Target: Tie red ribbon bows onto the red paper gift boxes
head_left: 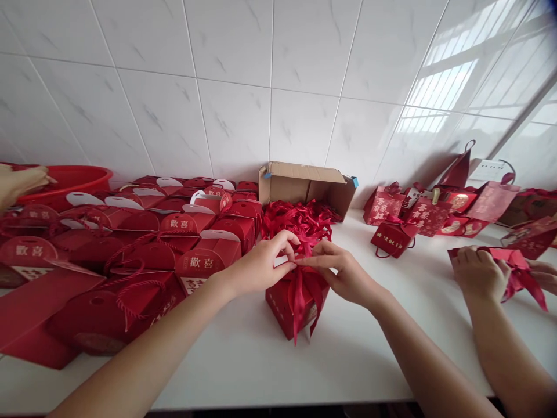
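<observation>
Ribbon (298, 310) is hanging in loose tails down a red box (277, 303), which is standing on the white surface (243, 371) between the person's two hands. The left hand (265, 261) is pinching the ribbon above the box, its grip pressing thumb against fingers; the right hand (348, 274) is meeting it from the other side, its grip also nipping the ribbon, with some fingertips hiding among the folds. Just behind, a ribbon heap (298, 217) is spilling from an open carton (304, 171) near the tiled wall (235, 75), filling the space beyond the fingers. On the left, rows of boxes (195, 264) are crowding the surface, many showing raised flaps and cord handles (130, 290); the left forearm (187, 325) is crossing in front and hiding part of them. Past these, a basin (82, 174) is sitting by the wall, and another person's blurred hand (21, 180) is hovering at it; what that grip is doing, one cannot tell. On the right, a small bag (394, 238) is resting in front of a cluster of bags (429, 215). Nearer, a co-worker's hands (481, 273) are holding a red package (516, 256) with ribbon on it, taking up the space beyond the right forearm (413, 342).
</observation>
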Motion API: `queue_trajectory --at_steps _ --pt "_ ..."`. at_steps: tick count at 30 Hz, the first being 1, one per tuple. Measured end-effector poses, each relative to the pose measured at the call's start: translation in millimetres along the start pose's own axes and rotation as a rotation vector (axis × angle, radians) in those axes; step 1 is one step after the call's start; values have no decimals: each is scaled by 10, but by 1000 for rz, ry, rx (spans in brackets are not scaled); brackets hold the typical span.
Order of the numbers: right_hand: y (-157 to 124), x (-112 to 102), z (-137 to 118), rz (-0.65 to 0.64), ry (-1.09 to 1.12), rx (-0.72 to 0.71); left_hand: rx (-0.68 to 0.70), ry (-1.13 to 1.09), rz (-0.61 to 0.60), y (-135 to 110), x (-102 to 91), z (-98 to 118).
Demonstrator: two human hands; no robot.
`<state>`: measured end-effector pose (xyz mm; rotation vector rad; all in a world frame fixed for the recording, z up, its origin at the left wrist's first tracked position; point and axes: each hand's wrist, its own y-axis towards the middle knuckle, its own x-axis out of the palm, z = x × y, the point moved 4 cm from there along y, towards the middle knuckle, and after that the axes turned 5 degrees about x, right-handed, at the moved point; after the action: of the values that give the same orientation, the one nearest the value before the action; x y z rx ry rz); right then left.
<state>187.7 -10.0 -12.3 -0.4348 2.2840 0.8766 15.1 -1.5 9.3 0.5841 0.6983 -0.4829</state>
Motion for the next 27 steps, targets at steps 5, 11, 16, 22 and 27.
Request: queue_trajectory --at_steps 5,11,16,22,27 --pt "-91 83 -51 -6 -136 -115 -11 17 -35 -28 3 -62" --pt "-125 122 -33 -2 -55 -89 -25 -41 103 -12 -61 -102" --pt "-159 144 16 -1 -59 -101 -5 -86 9 -14 -4 -123" --pt "-167 121 37 29 -38 -158 -16 -33 -139 -31 34 -169" --pt "-165 126 42 21 -57 -174 -16 -108 -155 -5 73 -204"
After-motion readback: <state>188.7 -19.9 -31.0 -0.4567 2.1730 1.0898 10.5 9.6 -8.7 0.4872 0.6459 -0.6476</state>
